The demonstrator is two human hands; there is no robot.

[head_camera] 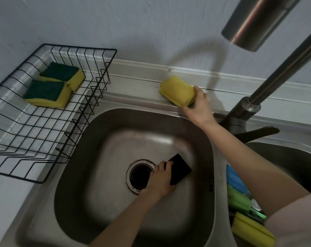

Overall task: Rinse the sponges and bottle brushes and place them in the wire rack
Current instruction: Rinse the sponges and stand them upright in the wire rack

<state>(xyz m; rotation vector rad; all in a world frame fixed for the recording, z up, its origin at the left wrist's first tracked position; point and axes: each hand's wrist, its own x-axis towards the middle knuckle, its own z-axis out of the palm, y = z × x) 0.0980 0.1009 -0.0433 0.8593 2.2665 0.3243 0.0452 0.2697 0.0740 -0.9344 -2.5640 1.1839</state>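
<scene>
My right hand [198,107] grips a yellow sponge [177,90] on the back ledge behind the sink. My left hand [160,179] is down in the steel sink basin [115,139], holding a dark sponge [179,169] beside the drain [139,175]. The black wire rack [44,122] stands at the left on the counter. Two yellow sponges with green scouring pads lie in its far corner, one [63,74] behind the other [47,93]. Between the two basins at the right lie a blue brush head [235,179], a green one [239,198] and another yellow sponge [251,230].
The faucet [268,82] rises at the right, its spout [254,20] overhanging the top of the view; no water runs. A second basin [293,163] sits at the far right. A pale wall runs along the back.
</scene>
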